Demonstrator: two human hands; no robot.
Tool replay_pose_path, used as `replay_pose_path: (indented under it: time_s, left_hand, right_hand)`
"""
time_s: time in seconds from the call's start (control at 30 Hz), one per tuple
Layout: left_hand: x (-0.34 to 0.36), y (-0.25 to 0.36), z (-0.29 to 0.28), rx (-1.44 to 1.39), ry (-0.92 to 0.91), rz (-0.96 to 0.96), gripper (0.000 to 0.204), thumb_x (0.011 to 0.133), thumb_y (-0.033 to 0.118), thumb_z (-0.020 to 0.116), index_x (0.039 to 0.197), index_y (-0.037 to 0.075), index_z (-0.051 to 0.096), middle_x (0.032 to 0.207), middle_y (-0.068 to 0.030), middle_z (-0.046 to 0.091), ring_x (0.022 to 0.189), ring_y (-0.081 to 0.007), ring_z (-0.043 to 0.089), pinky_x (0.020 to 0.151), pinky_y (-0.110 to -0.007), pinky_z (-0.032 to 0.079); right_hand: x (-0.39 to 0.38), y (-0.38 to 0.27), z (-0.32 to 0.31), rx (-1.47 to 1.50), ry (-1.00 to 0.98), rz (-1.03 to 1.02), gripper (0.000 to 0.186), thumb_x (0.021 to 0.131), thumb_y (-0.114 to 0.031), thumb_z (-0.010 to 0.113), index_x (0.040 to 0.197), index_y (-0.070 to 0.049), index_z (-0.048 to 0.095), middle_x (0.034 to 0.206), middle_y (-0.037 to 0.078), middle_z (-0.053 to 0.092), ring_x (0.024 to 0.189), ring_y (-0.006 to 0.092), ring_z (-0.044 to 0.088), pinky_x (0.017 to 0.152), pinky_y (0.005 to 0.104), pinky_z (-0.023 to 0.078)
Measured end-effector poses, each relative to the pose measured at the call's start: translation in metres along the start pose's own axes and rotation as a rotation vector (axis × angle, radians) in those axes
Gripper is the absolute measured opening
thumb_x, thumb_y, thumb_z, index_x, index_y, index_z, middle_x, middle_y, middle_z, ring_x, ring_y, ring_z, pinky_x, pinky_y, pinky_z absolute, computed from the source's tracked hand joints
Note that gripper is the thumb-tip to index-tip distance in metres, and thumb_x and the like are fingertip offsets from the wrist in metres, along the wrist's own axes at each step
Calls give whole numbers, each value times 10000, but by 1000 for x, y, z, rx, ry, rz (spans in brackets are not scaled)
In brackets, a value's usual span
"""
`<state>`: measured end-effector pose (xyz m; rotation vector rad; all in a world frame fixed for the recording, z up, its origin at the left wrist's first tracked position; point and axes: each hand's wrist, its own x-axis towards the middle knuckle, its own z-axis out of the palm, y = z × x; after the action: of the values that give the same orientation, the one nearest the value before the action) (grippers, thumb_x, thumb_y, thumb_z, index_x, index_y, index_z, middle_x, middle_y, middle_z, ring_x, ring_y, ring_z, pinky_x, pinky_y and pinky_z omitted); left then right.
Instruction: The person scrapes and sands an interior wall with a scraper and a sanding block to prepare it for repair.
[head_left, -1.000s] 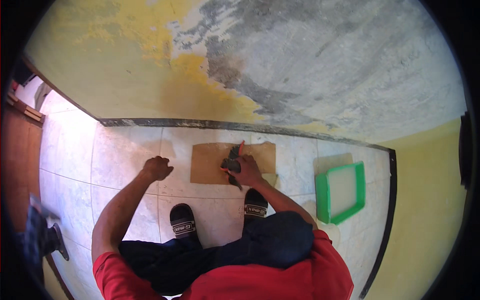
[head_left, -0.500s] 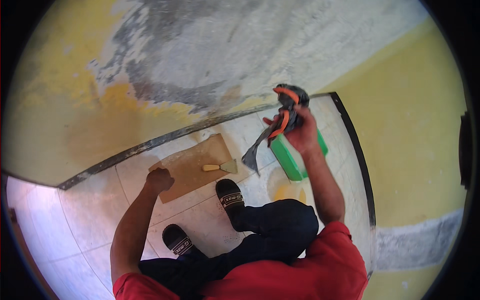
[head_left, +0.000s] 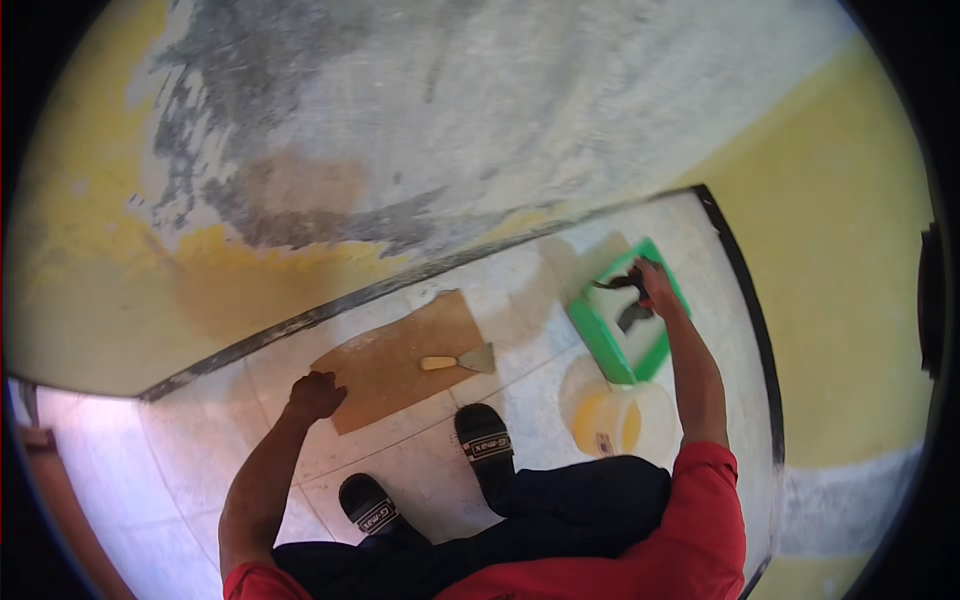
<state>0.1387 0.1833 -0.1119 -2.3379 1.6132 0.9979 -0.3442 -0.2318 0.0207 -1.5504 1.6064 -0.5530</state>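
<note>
Over the green tray (head_left: 610,345), my right hand (head_left: 655,285) grips a crumpled black cloth-like thing (head_left: 632,318) with orange trim. Its dark, loose end lies against the pale inside of the tray, and my fingers hide part of it. My left hand (head_left: 318,395) is closed in a fist by the left edge of a brown sheet (head_left: 385,365). Whether anything is inside that fist cannot be seen. On the sheet's right side lies a putty knife (head_left: 455,362) with a yellowish handle and a grey blade.
A yellow-and-whitish round container (head_left: 610,425) stands between the tray and my knee. Ahead rises a patchy grey wall (head_left: 480,110) with flaking yellow paint, meeting a yellow wall (head_left: 830,230) at the right. My feet in black slides (head_left: 485,435) rest on the tiled floor.
My right hand has lowered the black thing from in front of the wall, rightward into the green tray. The left fist keeps its place near the sheet. The whole view has shifted slightly.
</note>
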Motion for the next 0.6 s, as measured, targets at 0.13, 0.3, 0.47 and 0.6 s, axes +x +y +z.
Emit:
replay_pose_path:
  time_s: [0.13,0.3,0.47,0.6]
  left_hand:
    - [-20,-48,16,20,64,-196,495,845,453,484,1083,25,553,992,-222,605,957,-341,586,819,-436,482]
    - [-34,-63,31,-95,240,-259,541,842,431,524,1190,18,501,1073,-234,582,1006,-362,560,857,-438,461]
    - [-45,-85,43,-54,231,-279,565,841,415,539,1217,-3,487,1142,-242,555,1100,-345,513,918,-414,430]
    - [-60,-153,57,147,228,-112,555,827,394,570,1198,-12,499,1119,-239,571,1059,-352,540,904,-410,440]
  right_hand:
    - [43,88,-7,-37,-71,182,325,813,-411,503,847,-91,544,780,76,598,672,184,569,544,358,418]
    - [75,190,-4,-323,17,101,418,778,-429,475,1015,-89,534,808,136,624,662,250,605,488,393,432]
    - [71,226,47,-823,-105,100,431,904,-397,372,970,-58,630,883,253,618,884,397,593,792,478,458]
    - [60,190,93,-279,-103,-11,394,864,-351,482,930,11,624,882,239,624,856,328,611,736,424,461]
